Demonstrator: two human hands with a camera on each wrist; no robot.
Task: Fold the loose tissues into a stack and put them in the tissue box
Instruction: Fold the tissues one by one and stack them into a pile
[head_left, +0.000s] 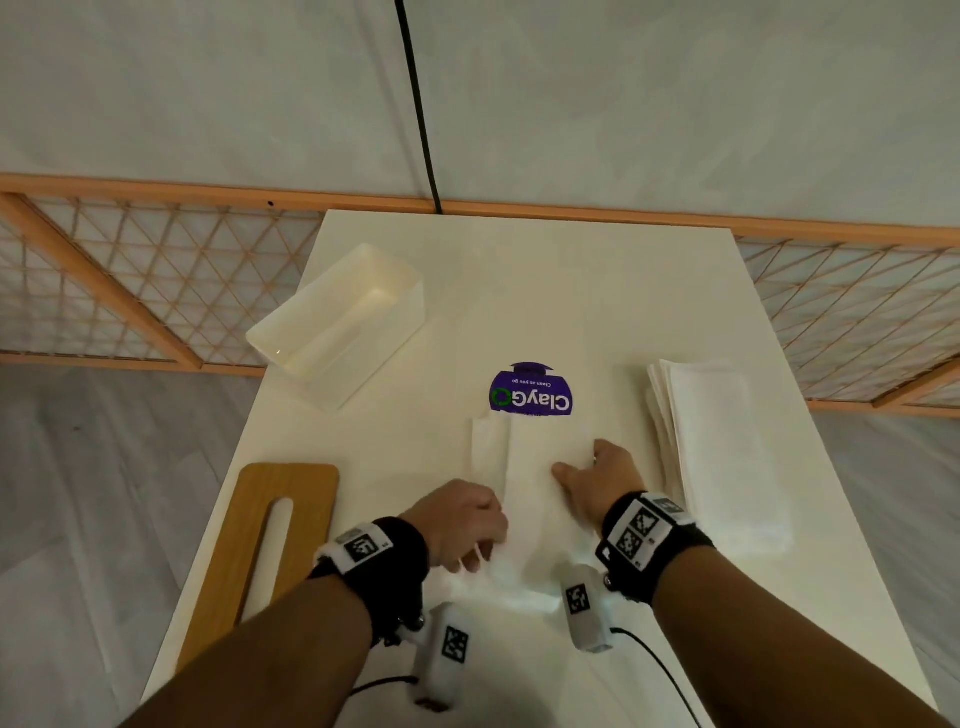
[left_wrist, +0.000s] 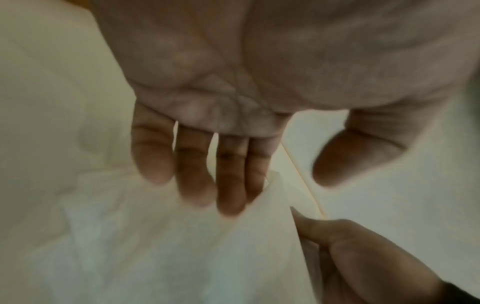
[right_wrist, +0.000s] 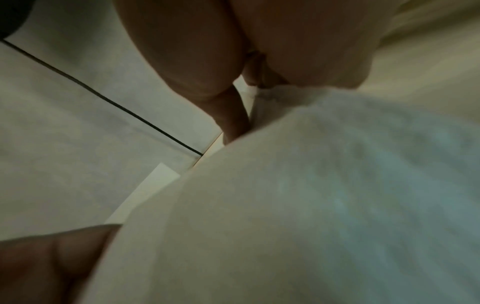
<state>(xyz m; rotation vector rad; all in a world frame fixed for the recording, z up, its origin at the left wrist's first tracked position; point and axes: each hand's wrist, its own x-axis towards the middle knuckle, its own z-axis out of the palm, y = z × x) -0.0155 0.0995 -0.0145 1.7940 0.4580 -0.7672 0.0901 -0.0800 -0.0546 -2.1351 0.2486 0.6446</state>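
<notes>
Closest to the person, two hands are working on one white tissue (head_left: 524, 467) that is lying on the pale surface (head_left: 613, 312). The tissue is thin and soft, with a fold line running along it, and its near end is looking puffy and bright.

The left hand (head_left: 460, 522) is sitting at the near left edge of the tissue. In the left wrist view its fingers (left_wrist: 192, 164) are hanging down loose over the tissue, with the thumb apart, and it is not gripping anything there. In the head view its fingertips are tucked out of sight, so it is hard to tell how much they are touching.

The right hand (head_left: 602, 480) is resting on the right side of the tissue. Its fingers are pointing away and are partly hidden behind the hand. In the right wrist view the tissue is bunching up against its fingers, but the picture is dark and blurry, so I cannot tell if it is pinching or just pressing.

To the left, a wooden board (head_left: 260, 551) with a long slot is hanging over the edge of the surface.

To the right, a stack of folded tissues (head_left: 717, 441) is lying flat.

Past the tissue, a purple sticker (head_left: 531, 391) is showing.

Farther back on the left, the white tissue box (head_left: 337, 322) is standing open.
</notes>
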